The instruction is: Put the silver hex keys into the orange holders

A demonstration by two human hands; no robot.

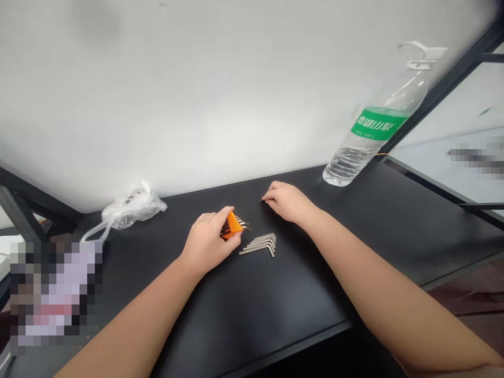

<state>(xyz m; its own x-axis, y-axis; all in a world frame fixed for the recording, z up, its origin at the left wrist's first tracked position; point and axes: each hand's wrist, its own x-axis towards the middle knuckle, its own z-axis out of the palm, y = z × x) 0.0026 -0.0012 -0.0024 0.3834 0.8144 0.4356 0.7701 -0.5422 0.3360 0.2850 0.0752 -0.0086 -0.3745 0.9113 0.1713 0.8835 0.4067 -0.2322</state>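
My left hand (207, 239) is closed around an orange hex key holder (235, 222), from whose right side several metal keys stick out. On the black table, just right of and below that holder, lies a row of silver L-shaped hex keys (262, 242) side by side, their short bent ends to the right. Farther back and to the right, my right hand (284, 198) pinches a small thin metal piece (262, 195), seemingly a small hex key; most of it is hidden by the fingers.
A large water bottle (366, 131) with a green label stands at the back right, near a black metal frame (464, 79). At the back left lies a clear plastic bag (136, 207). The white wall (220, 105) rises behind the table (252, 304). A blurred-out patch covers the left edge.
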